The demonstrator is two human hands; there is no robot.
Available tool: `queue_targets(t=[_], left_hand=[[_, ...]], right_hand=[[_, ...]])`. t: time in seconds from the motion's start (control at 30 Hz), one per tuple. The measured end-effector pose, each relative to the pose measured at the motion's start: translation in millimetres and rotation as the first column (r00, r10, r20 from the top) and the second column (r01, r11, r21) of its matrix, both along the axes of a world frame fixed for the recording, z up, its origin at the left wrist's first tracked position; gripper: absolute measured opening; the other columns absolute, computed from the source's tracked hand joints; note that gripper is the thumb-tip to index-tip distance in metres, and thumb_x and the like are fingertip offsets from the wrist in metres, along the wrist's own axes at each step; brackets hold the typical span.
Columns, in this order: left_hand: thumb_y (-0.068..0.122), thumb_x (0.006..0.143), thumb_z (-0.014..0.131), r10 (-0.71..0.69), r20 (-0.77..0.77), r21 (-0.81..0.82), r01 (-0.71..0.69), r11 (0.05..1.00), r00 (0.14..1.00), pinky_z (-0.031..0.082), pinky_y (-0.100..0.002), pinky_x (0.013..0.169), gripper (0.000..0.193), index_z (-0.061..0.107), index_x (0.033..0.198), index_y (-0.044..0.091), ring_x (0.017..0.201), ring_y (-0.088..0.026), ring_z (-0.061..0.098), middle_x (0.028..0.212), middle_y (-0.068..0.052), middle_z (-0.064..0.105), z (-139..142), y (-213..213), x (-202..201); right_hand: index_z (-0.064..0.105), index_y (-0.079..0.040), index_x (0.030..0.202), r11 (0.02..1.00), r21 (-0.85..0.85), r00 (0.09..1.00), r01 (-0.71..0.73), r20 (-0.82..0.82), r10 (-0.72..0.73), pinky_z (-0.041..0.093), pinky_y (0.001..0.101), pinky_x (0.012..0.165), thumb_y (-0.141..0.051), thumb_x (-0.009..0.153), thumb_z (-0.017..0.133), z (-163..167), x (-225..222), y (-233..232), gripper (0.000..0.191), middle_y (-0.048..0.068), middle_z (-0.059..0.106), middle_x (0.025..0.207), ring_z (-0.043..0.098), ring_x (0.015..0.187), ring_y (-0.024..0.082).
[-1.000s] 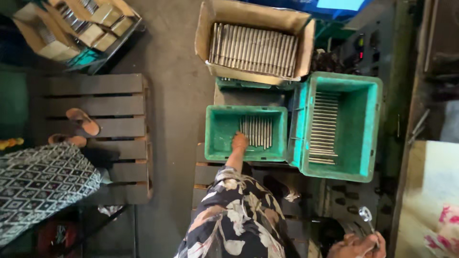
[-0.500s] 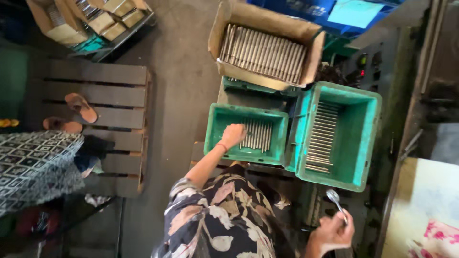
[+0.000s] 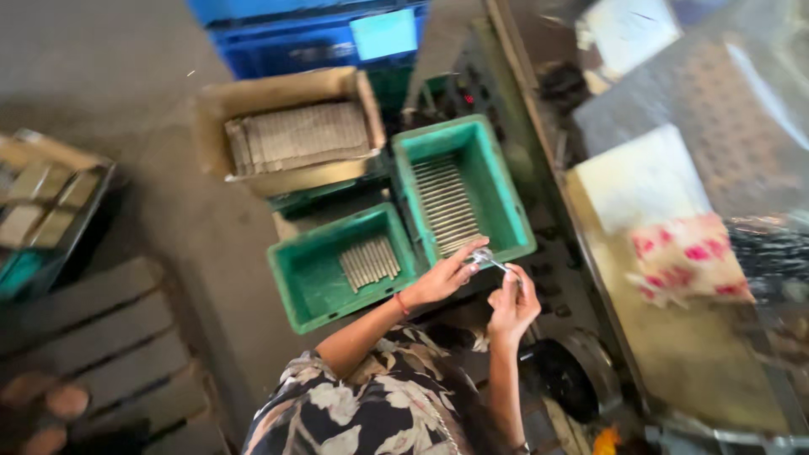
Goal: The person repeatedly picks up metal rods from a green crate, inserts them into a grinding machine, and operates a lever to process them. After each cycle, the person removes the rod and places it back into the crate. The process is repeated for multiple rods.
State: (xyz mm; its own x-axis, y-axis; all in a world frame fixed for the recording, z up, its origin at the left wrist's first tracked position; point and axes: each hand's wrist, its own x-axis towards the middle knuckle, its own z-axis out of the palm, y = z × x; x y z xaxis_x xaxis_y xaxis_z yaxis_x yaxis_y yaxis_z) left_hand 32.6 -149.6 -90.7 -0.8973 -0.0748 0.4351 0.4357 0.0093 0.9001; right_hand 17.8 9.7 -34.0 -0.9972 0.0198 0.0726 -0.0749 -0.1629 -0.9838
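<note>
My left hand and my right hand meet over the near edge of the large green crate. Between their fingertips they pinch a small shiny metal part. The large crate holds a row of thin metal rods. To its left a smaller green crate holds a short bundle of the same rods. My floral sleeve fills the bottom of the view.
A cardboard box packed with metal rods sits behind the green crates, with blue crates beyond it. A machine table at right carries a white sheet and a pink-patterned bag. A wooden pallet and sandals lie at left.
My left hand has left the small green crate and come right to meet my right hand, which rose with the metal part. The view has swung to the right.
</note>
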Motion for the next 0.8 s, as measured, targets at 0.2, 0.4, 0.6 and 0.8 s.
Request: queue_targets(t=[0.2, 0.4, 0.6, 0.8], left_hand=[[0.020, 0.108, 0.056, -0.568, 0.328, 0.675, 0.233, 0.700, 0.755, 0.031, -0.022, 0.045, 0.035, 0.044, 0.141, 0.016, 0.055, -0.004, 0.040, 0.076, 0.004, 0.047, 52, 19, -8], [0.029, 0.102, 0.071, -0.114, 0.031, -0.018, 0.114, 0.993, 0.993, 0.045, -0.026, 0.055, 0.034, 0.056, 0.129, 0.015, 0.063, -0.011, 0.055, 0.086, -0.005, 0.059, 62, 35, -7], [0.034, 0.093, 0.080, -0.340, -0.212, -0.564, 0.170, 0.808, 0.916, 0.048, -0.030, 0.051, 0.031, 0.065, 0.112, 0.015, 0.058, -0.016, 0.062, 0.075, -0.002, 0.065, 81, 10, -13], [0.028, 0.096, 0.077, -0.370, 0.306, 0.159, 0.336, 0.929, 0.877, 0.032, -0.025, 0.043, 0.024, 0.062, 0.104, 0.011, 0.048, -0.007, 0.044, 0.064, 0.003, 0.049, 103, 35, -29]], right_hand=[[0.067, 0.001, 0.117, 0.981, 0.157, 0.988, 0.113, -0.126, -0.094, 0.035, 0.0217, 0.051, -0.012, 0.105, 0.062, 2, 14, 23, 0.018, -0.004, 0.054, 0.073, 0.044, 0.057, 0.003], [0.062, -0.007, 0.114, 0.936, -0.350, 0.961, 0.025, 0.268, 0.075, 0.026, 0.0248, 0.040, -0.033, 0.103, 0.055, -18, 16, 45, 0.029, -0.008, 0.031, 0.056, 0.027, 0.042, 0.004], [0.057, -0.010, 0.092, 0.777, -0.625, 0.586, -0.076, 0.603, 0.542, 0.023, 0.0263, 0.035, -0.053, 0.107, 0.050, -42, 7, 85, 0.046, -0.008, 0.028, 0.050, 0.021, 0.035, 0.008], [0.059, -0.007, 0.101, 0.981, -0.040, 0.980, -0.188, 0.055, 0.190, 0.039, 0.0289, 0.050, -0.035, 0.109, 0.054, -24, 5, 82, 0.030, -0.003, 0.046, 0.068, 0.041, 0.053, 0.013]])
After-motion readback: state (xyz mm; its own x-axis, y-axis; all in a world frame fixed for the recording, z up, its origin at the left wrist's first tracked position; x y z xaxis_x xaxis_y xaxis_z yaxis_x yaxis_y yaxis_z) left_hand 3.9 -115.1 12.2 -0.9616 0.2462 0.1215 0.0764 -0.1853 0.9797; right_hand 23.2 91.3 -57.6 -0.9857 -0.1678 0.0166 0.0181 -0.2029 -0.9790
